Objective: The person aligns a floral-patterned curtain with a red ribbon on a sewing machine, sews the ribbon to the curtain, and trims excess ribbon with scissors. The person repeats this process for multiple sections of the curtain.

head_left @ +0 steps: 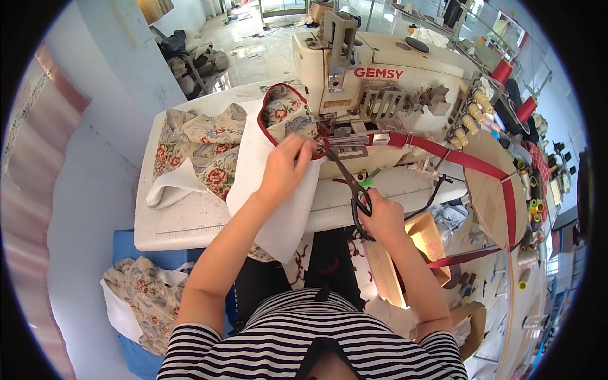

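Observation:
My left hand (288, 168) is closed on the edge of a floral fabric piece (283, 109) with a white backing (248, 170), right at the sewing machine's stitching area. Dark red binding runs along the curved edge of this piece. In my right hand (382, 218) are black-handled scissors (358, 201), their blades pointing up and left toward the red edge beside my left fingers. Whether the blades touch the binding is too small to tell. A red binding tape (437, 149) leads from the machine's metal guide out to the right.
The white industrial sewing machine (405, 60) stands on a pale worktable (183, 234). More floral fabric (202, 142) lies at its left, and another floral pile (142, 297) rests on something blue below. Cones of thread (472, 117), a cardboard disc (484, 190) and an open box (386, 269) are at the right.

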Demonstrator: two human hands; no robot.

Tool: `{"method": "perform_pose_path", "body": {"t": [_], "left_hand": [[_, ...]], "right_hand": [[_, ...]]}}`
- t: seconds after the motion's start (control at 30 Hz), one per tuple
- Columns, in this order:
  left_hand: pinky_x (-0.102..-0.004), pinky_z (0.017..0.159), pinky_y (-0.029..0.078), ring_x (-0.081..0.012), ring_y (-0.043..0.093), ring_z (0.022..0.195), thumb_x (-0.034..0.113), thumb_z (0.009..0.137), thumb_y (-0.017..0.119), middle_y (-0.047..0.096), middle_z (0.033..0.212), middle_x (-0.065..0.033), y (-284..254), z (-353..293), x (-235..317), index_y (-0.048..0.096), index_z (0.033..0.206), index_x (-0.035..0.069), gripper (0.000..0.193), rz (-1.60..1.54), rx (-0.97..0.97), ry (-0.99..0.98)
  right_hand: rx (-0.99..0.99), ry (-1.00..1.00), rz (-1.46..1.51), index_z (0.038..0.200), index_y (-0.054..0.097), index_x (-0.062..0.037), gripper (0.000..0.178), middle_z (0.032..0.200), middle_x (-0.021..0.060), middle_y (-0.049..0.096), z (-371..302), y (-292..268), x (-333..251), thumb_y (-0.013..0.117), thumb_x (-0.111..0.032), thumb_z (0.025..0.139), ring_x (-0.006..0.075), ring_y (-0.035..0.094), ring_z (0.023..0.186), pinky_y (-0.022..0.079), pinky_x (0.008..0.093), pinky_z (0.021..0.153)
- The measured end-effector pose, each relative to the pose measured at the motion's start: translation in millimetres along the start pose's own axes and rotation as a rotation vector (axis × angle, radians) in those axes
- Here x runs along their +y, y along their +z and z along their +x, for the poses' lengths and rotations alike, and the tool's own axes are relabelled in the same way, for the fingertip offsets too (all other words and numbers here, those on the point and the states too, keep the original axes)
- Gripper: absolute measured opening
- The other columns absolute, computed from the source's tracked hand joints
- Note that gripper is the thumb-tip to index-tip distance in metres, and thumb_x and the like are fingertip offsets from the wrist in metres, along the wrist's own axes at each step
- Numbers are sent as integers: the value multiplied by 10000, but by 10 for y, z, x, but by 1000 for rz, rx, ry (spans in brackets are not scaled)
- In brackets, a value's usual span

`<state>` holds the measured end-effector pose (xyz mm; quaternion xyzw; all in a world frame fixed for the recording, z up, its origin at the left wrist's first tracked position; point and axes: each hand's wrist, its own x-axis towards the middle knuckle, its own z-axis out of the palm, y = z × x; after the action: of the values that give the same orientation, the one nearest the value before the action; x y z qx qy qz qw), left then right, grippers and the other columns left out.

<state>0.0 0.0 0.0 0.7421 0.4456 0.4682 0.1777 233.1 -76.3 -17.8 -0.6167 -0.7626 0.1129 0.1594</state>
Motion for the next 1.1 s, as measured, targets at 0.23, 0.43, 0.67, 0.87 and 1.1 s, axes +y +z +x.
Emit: {"method": "perform_pose_path", "body": {"t": [0.23,0.43,0.67,0.87,1.1], "left_hand": [[-391,806,489,-283,578,953,134,816,581,623,1029,-57,2,761,-459,643,888,30,141,479,-28,126],[-378,749,489,-242,560,947,178,792,600,557,953,-51,30,813,-456,593,874,45,157,637,-118,178],[-359,733,476,-238,551,939,215,807,612,538,914,-67,89,1081,-850,542,859,60,178,840,-26,336],[-352,750,472,-237,560,909,188,803,589,563,914,-70,38,1303,-1144,576,862,66,137,797,72,315],[-366,710,470,-247,572,870,187,848,581,613,841,-70,-65,985,-1074,563,880,88,105,546,230,125]], "right_hand": [[-96,-75,-99,897,529,14,348,692,155,651,136,-144,-358,675,-273,763,330,647,658,505,412,619],[-121,-44,-87,915,542,-12,302,730,101,663,175,-166,-409,678,-228,753,339,640,670,491,440,641],[-91,-7,-47,882,523,1,317,703,148,653,176,-119,-446,668,-257,767,341,644,665,500,436,638],[-87,28,-14,811,538,-11,280,685,160,638,158,-86,-541,663,-258,774,352,636,688,489,449,641],[-286,183,685,893,626,-15,235,580,77,553,-24,37,-369,624,-238,817,178,558,514,470,333,539]]}}
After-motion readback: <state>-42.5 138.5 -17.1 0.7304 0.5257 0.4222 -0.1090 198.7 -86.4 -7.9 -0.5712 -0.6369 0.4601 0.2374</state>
